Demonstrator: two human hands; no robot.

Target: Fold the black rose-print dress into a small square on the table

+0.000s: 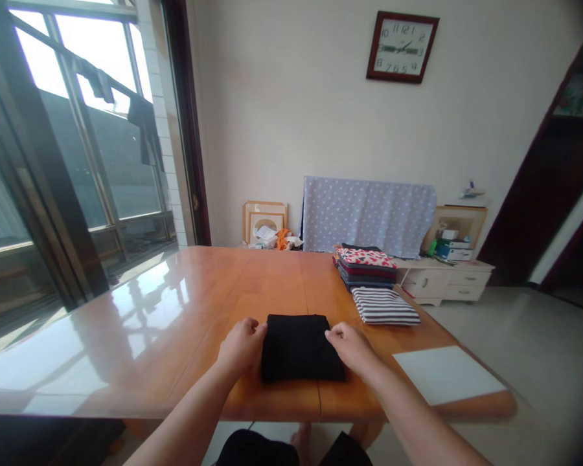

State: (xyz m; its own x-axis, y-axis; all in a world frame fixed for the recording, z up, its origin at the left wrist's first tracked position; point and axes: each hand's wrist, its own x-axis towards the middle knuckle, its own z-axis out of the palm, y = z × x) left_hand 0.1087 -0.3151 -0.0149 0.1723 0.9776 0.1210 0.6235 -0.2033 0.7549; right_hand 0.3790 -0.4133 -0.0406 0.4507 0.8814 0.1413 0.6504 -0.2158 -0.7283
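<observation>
A black garment [301, 349], folded into a flat rectangle, lies on the wooden table [214, 388] right in front of me. My left hand [243, 341] is at its left edge, fingers curled and closed on the cloth near the far corner. At the opposite edge, my right hand [352, 345] pinches the fabric between thumb and fingers. What kind of garment it is cannot be made out from the folds.
Beyond my right hand lies a folded striped garment [385, 306], with a stack of folded clothes [366, 266] behind it. A white sheet [447, 373] rests near the table's right corner. A low cabinet [447, 281] stands past the table.
</observation>
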